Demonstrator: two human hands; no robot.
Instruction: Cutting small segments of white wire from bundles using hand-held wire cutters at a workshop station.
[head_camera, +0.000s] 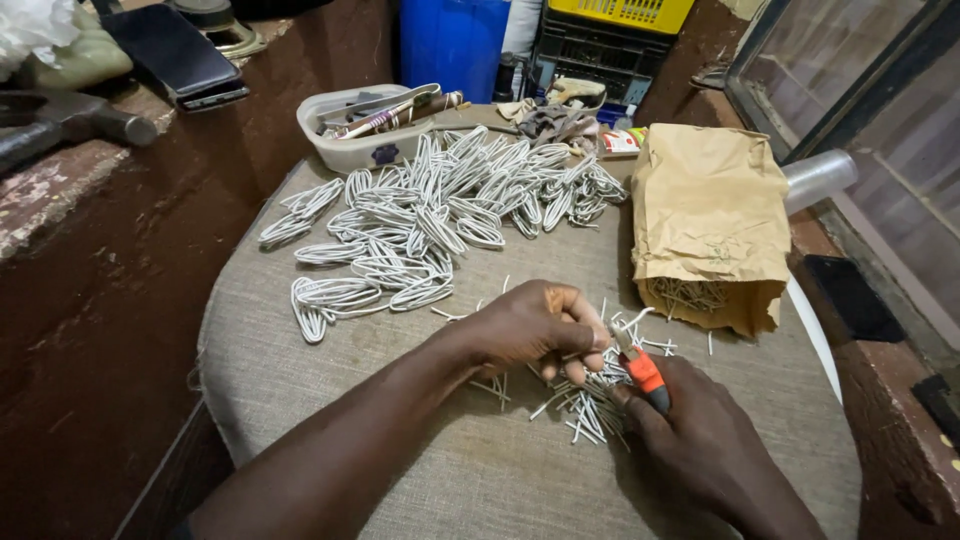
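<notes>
Even, fairly bright light from about 1 o'clock, soft shadows under the hands toward 7 o'clock, mild glare on white wire loops (440, 215), wide-angle bending at edges, corners dimmer, center sharp, slight blur at 11 o'clock.

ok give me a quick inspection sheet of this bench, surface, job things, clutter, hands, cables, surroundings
surface: round top covered in coarse beige burlap cloth
job's things: loose pile of short white wire pieces; orange-handled pliers
clutter: heap of bent white wire loops; crumpled brown paper bag open, holding more pieces; white plastic tub of tools
grippers: left hand pinches pieces; right hand grips the pliers
cables: nothing seen
surroundings: reddish-brown ledge; hammer; yellow plastic crate; blue container
</notes>
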